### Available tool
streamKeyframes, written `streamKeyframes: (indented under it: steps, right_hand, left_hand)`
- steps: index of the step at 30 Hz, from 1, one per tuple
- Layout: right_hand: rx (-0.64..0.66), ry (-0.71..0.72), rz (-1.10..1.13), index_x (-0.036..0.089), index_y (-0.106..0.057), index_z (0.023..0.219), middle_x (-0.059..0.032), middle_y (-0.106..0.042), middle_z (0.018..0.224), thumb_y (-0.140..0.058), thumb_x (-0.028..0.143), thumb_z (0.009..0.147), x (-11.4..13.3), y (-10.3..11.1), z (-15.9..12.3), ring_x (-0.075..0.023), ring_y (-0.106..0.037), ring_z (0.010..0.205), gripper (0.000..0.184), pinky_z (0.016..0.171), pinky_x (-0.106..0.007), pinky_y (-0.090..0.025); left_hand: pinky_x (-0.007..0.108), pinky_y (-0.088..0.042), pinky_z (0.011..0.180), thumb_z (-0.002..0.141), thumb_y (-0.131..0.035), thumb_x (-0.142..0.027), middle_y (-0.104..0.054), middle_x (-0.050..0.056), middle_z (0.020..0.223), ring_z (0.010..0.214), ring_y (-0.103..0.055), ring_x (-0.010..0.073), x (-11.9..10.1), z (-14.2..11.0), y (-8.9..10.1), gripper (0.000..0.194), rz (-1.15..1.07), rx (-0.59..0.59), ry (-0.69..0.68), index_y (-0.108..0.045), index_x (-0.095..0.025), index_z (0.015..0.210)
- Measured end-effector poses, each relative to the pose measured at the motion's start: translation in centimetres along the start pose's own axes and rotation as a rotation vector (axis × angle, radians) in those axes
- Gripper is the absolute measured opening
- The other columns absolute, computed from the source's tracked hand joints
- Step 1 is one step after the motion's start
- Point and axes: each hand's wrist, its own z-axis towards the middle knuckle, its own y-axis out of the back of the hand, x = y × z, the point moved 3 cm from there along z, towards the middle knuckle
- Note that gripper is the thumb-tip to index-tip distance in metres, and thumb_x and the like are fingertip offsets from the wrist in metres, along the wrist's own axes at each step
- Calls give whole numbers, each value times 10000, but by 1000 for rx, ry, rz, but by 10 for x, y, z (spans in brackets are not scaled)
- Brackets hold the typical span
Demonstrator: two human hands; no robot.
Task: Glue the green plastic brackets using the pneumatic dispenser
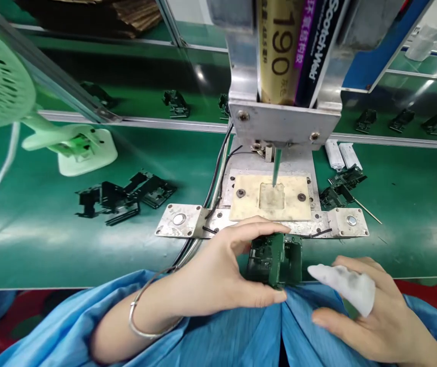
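My left hand [218,270] grips a small dark green plastic part [275,259] between thumb and fingers, just in front of the metal base of a glue dispensing machine. My right hand [371,311] hovers to the right of the part, fingers apart, with a white cloth finger cover [346,285] on the index finger; it holds nothing. The machine's thin nozzle [276,168] points down into the recess of a cream fixture plate [252,201]. A silver bangle sits on my left wrist.
Loose black parts lie left [127,196] and right [340,186] of the machine on the green belt [50,244]. A green desk fan [0,81] stands at the far left. Two white tubes [343,154] lie beside the machine. More black parts sit on the far belt.
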Motion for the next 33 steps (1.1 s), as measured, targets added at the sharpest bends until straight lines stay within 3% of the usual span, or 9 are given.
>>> streamKeyframes:
  steps: [4, 7, 11, 13, 17, 20, 24, 30, 33]
  right_hand:
    - [166, 127, 5, 148, -640, 1035, -48, -599, 806, -484, 238, 1049, 23, -8, 25, -171, -600, 644, 180, 625, -310, -495]
    - [199, 73, 51, 199, -608, 823, -11, -558, 700, -506, 171, 1013, 27, -3, 17, -156, -553, 570, 217, 567, -286, -481]
    - [-104, -231, 31, 298, -675, 917, -12, -622, 761, -644, 364, 971, 18, 13, -14, -197, -626, 645, 91, 530, -291, -507]
    - [-240, -298, -41, 318, -703, 951, -15, -653, 795, -668, 349, 948, 15, 11, -24, -214, -648, 666, 46, 542, -308, -516]
    - [-234, -206, 25, 255, -700, 913, -31, -669, 795, -654, 270, 936, 19, -7, -16, -199, -644, 604, 53, 533, -301, -534]
    - [-104, -145, 133, 218, -591, 850, -3, -588, 692, -599, 280, 969, 24, -16, -3, -154, -573, 516, 135, 484, -265, -501]
    - [33, -4, 89, 207, -520, 795, 2, -541, 664, -432, 263, 1046, 30, -25, 6, -157, -573, 564, 272, 560, -282, -485]
    - [-47, 49, 53, 193, -550, 801, 6, -515, 621, -504, 165, 1007, 17, -25, 16, -141, -489, 471, 212, 452, -284, -370]
    - [-133, -48, 14, 201, -585, 809, -12, -601, 673, -568, 192, 983, 6, -12, 16, -150, -580, 514, 175, 492, -266, -459]
  left_hand:
    - [238, -555, 860, 619, -899, -135, -669, 32, 1046, 991, -662, 187, -6, -8, -7, 606, 164, -5, -159, -687, -239, 1177]
    - [267, -559, 850, 634, -867, -96, -660, 44, 1050, 967, -655, 197, -5, -15, -10, 633, 175, -9, -265, -649, -253, 1207]
    - [299, -553, 912, 659, -839, -67, -615, 48, 1096, 1040, -614, 215, 1, -27, -10, 690, 35, -53, -387, -581, -299, 1256]
    - [307, -531, 967, 652, -842, -41, -599, 46, 1099, 1058, -593, 211, 3, -30, -9, 714, 2, -75, -433, -568, -295, 1261]
    - [317, -523, 978, 643, -866, -45, -593, 54, 1091, 1044, -581, 216, 5, -29, -9, 719, -10, -87, -482, -568, -265, 1260]
    - [342, -529, 977, 650, -872, -64, -607, 52, 1077, 1019, -596, 219, 5, -26, -12, 712, -15, -81, -492, -570, -267, 1262]
    - [366, -538, 965, 632, -881, -71, -624, 61, 1072, 986, -620, 221, 5, -21, -16, 708, -6, -65, -500, -581, -261, 1246]
    - [363, -550, 925, 656, -887, -127, -658, 60, 1031, 943, -640, 218, 7, -18, -13, 655, 28, -137, -523, -600, -270, 1227]
    - [377, -550, 937, 653, -894, -137, -655, 66, 1048, 958, -642, 227, 8, -18, -11, 674, 29, -143, -504, -594, -275, 1240]
